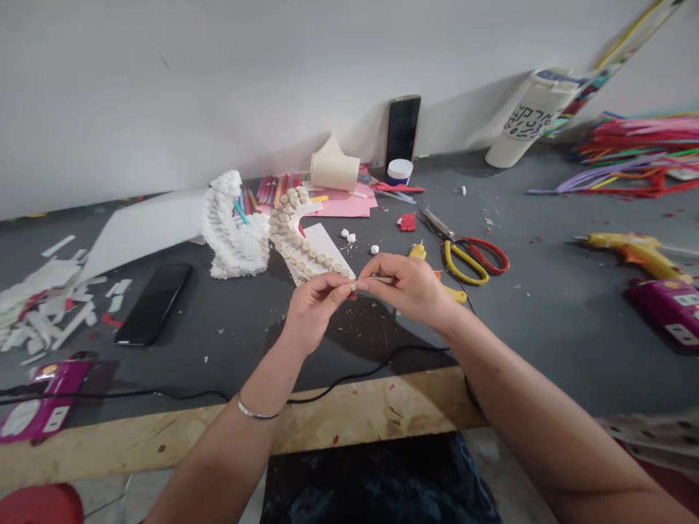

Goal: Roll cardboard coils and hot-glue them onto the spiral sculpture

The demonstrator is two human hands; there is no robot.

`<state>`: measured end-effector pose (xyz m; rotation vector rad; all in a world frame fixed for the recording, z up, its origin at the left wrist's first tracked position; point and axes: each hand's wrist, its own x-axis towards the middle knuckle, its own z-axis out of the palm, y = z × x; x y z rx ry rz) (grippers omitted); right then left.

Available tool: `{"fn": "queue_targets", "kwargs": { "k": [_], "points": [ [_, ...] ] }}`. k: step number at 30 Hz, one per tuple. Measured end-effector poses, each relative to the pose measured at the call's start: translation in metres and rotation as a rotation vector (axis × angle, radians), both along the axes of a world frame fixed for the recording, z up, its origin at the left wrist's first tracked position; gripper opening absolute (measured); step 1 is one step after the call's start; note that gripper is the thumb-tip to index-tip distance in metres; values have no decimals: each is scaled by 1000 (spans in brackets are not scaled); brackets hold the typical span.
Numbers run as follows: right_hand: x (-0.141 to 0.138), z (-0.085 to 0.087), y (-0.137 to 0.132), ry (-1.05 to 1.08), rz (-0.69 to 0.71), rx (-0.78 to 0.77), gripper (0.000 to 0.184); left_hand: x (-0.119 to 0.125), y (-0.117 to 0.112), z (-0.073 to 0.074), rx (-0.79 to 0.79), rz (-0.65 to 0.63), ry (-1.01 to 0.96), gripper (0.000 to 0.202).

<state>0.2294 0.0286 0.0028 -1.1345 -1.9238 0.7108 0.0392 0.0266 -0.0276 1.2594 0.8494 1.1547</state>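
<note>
My left hand (315,309) and my right hand (408,285) meet fingertip to fingertip above the front of the dark table. Between them is a thin beige strip (384,279), pinched by the thumb and finger of each hand; its left end is mostly hidden by the fingers. Just behind my left hand stands a curved piece covered in small beige rolls (289,218), on a white card (329,244). Left of that is a similar curved piece (229,233) covered in white bits. Scissors (464,247) with red and yellow handles lie beyond my right hand.
A black phone (154,304) and white paper scraps (44,306) lie at left. At right are a yellow glue gun (636,251), a purple power strip (666,309), a white tumbler (535,120) and coloured pipe cleaners (633,156). A black cable (349,376) runs along the front edge.
</note>
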Motion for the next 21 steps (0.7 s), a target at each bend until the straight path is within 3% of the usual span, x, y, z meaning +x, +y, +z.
{"fn": "queue_targets", "kwargs": {
  "k": [8,16,21],
  "points": [
    [-9,-2,-5,-15,-83,9,17,5,-6,3,98,133,8,14],
    [-12,-1,-13,-86,-127,133,15,5,-5,1,-144,31,-200,22],
    [-14,-2,-14,-114,-135,219,15,9,-6,4,-203,69,-305,26]
  ]
}}
